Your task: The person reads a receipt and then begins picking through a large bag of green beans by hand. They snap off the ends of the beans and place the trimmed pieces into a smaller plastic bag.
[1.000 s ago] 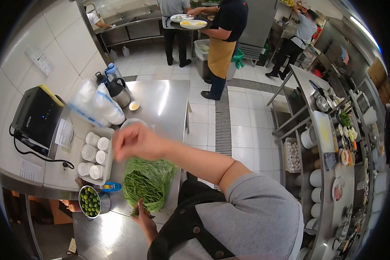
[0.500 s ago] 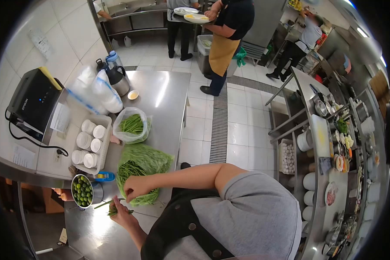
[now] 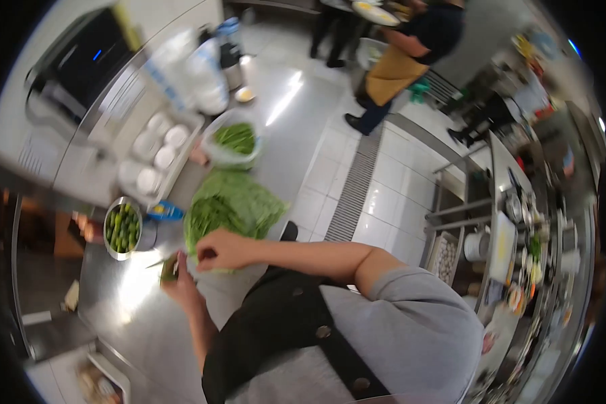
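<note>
My left hand [image 3: 180, 288] is closed around a small bunch of green beans [image 3: 169, 271], their ends sticking out past the fingers. Just above and to its right is my right hand [image 3: 221, 250], fingers curled into a pinch; blur hides whatever may be between them. The right hand is over the near edge of an opened clear plastic bag [image 3: 266, 200], and a heap of green beans [image 3: 212, 215] lies in it. Farther back stands a second clear bag [image 3: 217, 149] with trimmed green pieces [image 3: 234, 137] inside.
A metal pot of green limes [image 3: 123, 229] stands left of my hands, beside a blue-yellow object [image 3: 165, 211]. Behind are a bin of white lidded tubs [image 3: 156, 151], wrapped white stacks [image 3: 207, 79] and a printer [image 3: 81, 64]. A co-worker in a yellow apron [image 3: 392, 74] carries plates.
The view has swung, so the table sits higher and tilted, with more blur. My right hand has moved slightly away from the bunch in my left hand, which stays closed.
</note>
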`<state>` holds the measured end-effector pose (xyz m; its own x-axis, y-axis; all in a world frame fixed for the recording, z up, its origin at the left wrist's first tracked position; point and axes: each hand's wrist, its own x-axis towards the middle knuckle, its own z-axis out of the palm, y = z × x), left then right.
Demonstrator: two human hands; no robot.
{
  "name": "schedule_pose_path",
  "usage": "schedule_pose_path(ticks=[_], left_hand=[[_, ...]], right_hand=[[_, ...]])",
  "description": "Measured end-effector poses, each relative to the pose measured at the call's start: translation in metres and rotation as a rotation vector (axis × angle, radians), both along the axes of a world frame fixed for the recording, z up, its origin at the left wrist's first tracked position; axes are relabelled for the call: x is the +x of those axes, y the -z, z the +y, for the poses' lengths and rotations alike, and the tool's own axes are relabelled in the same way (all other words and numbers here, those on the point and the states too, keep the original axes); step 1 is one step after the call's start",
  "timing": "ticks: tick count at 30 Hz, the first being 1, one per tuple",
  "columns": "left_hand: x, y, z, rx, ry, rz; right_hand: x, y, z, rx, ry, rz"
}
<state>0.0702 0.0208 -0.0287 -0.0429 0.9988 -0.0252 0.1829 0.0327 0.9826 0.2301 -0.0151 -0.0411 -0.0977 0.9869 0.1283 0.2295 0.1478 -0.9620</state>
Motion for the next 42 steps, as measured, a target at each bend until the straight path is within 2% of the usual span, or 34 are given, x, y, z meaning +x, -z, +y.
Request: schedule_pose_path(ticks=[1,2,3,5,6,7,8,10,11,14,16,17,20,23,25,26,27,30,33,34,37,40,42], left_hand=[[-0.01,0.026,0.011,0.172,0.048,0.018],[-0.012,0.017,0.008,0.012,0.069,-0.015],[-0.01,0.013,0.006,0.058,0.088,0.028],[-0.006,0.007,0.002,0.041,0.105,0.025],[-0.004,0.01,0.003,0.081,0.109,0.011],[-0.002,0.002,0.001,-0.056,0.082,-0.115],[-0.004,0.004,0.001,-0.064,0.081,-0.163],[-0.01,0.002,0.002,-0.243,0.082,-0.556],[-0.013,0.005,0.003,-0.265,0.078,-0.599],[-0.019,0.019,0.005,-0.356,0.039,-0.72],[-0.026,0.032,0.009,-0.44,-0.035,-0.781],[-0.031,0.036,0.01,-0.443,-0.002,-0.799],[-0.045,0.046,0.007,-0.507,0.107,-0.926],[-0.054,0.065,-0.008,-0.703,0.232,-1.136],[-0.051,0.075,-0.024,-0.859,0.328,-1.213],[-0.046,0.076,-0.033,-0.918,0.327,-1.168],[-0.039,0.076,-0.044,-0.978,0.327,-1.122],[-0.02,0.054,-0.054,-1.09,0.327,-0.956],[-0.018,0.048,-0.053,-1.093,0.364,-0.869],[-0.019,0.05,-0.052,-1.082,0.383,-0.854],[-0.031,0.075,-0.045,-1.054,0.569,-1.042],[-0.039,0.08,-0.033,-0.912,0.525,-1.179],[-0.04,0.069,-0.017,-0.825,0.394,-1.02]], right_hand=[[0.001,-0.006,0.001,-0.017,0.005,-0.048],[0.002,-0.007,0.003,-0.044,0.033,-0.139],[0.001,-0.006,0.006,-0.066,0.062,-0.234],[-0.002,0.012,0.012,0.055,0.127,-0.119],[0.0,0.004,0.013,0.023,0.082,-0.087],[0.001,-0.006,0.012,-0.01,0.043,-0.058],[0.001,-0.008,0.013,-0.036,0.021,-0.067],[0.0,-0.012,0.011,-0.088,-0.005,-0.097],[-0.001,-0.017,0.008,-0.066,-0.006,-0.119],[-0.007,-0.003,0.002,0.095,-0.195,0.025],[-0.008,-0.003,-0.004,0.085,-0.284,0.006],[-0.008,-0.003,-0.006,0.081,-0.327,-0.004],[0.024,0.012,0.014,-0.113,-0.249,-0.418],[0.058,0.056,0.035,0.134,-0.098,-0.611],[0.071,0.065,0.047,0.081,-0.068,-0.727],[0.075,0.069,0.056,0.051,-0.051,-0.784],[0.076,0.068,0.072,-0.142,-0.104,-0.816],[0.063,0.083,0.095,0.015,0.168,-0.628],[0.05,0.091,0.112,-0.095,0.293,-0.64],[0.05,0.094,0.114,-0.076,0.301,-0.585],[0.049,0.086,0.119,-0.079,0.277,-0.349],[0.061,0.052,0.11,-0.162,0.199,-0.008],[0.067,0.033,0.102,-0.145,0.212,0.16]])
